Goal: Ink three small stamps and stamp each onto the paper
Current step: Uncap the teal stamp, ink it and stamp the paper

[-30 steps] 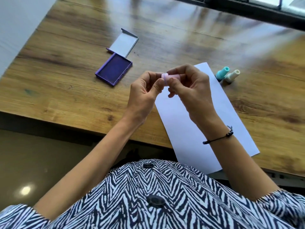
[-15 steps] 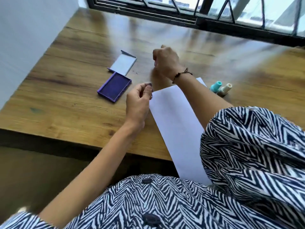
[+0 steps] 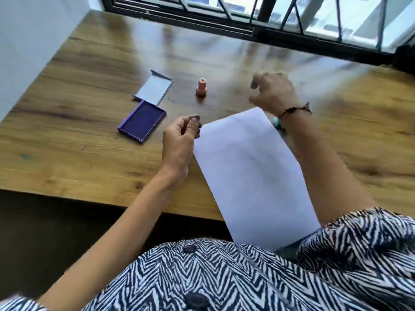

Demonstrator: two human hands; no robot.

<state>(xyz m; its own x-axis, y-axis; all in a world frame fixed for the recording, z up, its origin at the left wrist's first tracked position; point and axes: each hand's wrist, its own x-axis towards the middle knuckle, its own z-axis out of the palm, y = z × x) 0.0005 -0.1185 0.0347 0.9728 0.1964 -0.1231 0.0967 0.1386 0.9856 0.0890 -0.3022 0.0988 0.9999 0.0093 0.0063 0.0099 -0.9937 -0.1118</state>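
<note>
A pink stamp (image 3: 201,87) stands upright on the wooden table (image 3: 78,153), beyond the white paper (image 3: 251,171). My right hand (image 3: 272,93) hovers to its right, fingers loosely curled and holding nothing. My left hand (image 3: 179,135) is at the paper's far left corner, with its fingertips pinched on a small dark-topped piece that is too small to make out. The open purple ink pad (image 3: 142,122) lies left of that hand. A teal stamp (image 3: 277,122) peeks out from under my right wrist. The third stamp is hidden.
The ink pad's grey lid (image 3: 155,89) lies open just behind the pad. A dark window frame (image 3: 247,28) runs along the table's far edge. A white wall (image 3: 33,41) stands at the left. The table's near edge is close to my body.
My hands pulled apart from the pink stamp. My right hand set it upright beyond the paper and has drawn away to the right. My left hand stays pinched by the paper's corner.
</note>
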